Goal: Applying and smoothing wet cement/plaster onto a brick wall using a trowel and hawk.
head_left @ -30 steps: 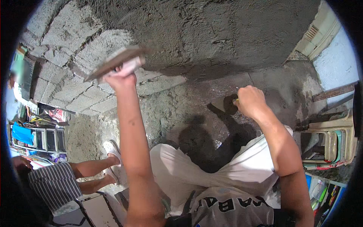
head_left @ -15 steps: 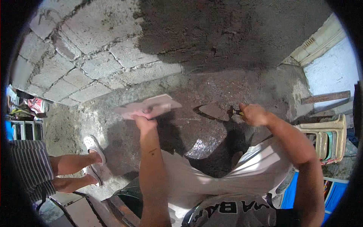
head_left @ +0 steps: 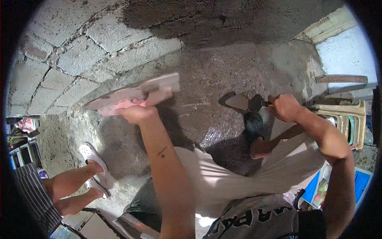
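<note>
My left hand [head_left: 135,113] is closed around the handle of a plasterer's float [head_left: 161,84], a long flat board tilted near the foot of the block wall. My right hand [head_left: 284,106] grips the dark handle of a pointed trowel [head_left: 235,102]. A small lump of mortar [head_left: 249,95] shows at the blade's far edge. The trowel is over the damp concrete floor [head_left: 207,89], in front of my dark shoe [head_left: 254,124]. Dark wet mortar [head_left: 238,24] coats the right part of the wall, while bare grey blocks [head_left: 81,53] show on the left.
Another person's legs in white clogs [head_left: 93,155] stand at the left. Stacked plastic stools [head_left: 358,119] and a wooden piece [head_left: 341,79] are at the right. A dark bucket [head_left: 145,201] sits beside my left forearm. Shelving with blue panels [head_left: 362,183] is at the lower right.
The float has moved left and farther away, turning more edge-on. My right hand has shifted right with the trowel, and a mortar lump now shows on its blade. My shoe has become visible.
</note>
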Demonstrator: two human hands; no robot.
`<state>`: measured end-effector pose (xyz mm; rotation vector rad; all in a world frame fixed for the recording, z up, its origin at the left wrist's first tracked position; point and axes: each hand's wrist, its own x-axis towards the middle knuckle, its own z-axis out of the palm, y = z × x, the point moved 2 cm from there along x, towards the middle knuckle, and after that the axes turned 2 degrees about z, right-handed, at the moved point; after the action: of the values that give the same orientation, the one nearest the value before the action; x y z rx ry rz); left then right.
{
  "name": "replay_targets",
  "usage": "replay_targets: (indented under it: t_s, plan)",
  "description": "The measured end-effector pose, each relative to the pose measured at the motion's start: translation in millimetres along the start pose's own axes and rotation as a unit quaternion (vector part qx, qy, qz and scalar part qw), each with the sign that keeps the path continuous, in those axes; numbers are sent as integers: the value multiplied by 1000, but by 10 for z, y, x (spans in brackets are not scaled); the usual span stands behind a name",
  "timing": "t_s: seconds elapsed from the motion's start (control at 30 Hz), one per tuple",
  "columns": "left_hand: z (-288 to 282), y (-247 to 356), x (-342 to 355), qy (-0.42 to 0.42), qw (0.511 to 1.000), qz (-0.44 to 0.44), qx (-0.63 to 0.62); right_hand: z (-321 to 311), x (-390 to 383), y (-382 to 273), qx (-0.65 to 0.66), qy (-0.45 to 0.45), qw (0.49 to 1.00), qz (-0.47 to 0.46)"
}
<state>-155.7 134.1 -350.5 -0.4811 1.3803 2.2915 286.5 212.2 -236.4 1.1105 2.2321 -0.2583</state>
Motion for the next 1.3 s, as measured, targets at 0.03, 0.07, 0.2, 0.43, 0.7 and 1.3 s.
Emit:
replay_targets:
  t_s: [0.03, 0.07, 0.2, 0.43, 0.7, 1.3]
  plan:
    - [-28, 13, 10, 3, 1000, 0, 6, 56, 8, -18, 7, 2, 1000, 1]
    - [86, 31, -180, 52, 999, 0, -9, 141, -48, 42, 7, -6, 1000, 11]
    - [126, 194, -160, 136, 986, 100, -6, 477, 109, 223, 105, -30, 994, 27]
    - [-46, 616, -116, 56, 989, 127, -53, 583, 1040, -407, 102, 12, 994, -21]
    - [-149, 734, -232, 129, 980, 145, -47, 342, 1598, -1443, 134, 68, 988, -40]
    - [-313, 933, -160, 162, 978, 127, -39, 158, 949, -1006, -32, 21, 997, -68]
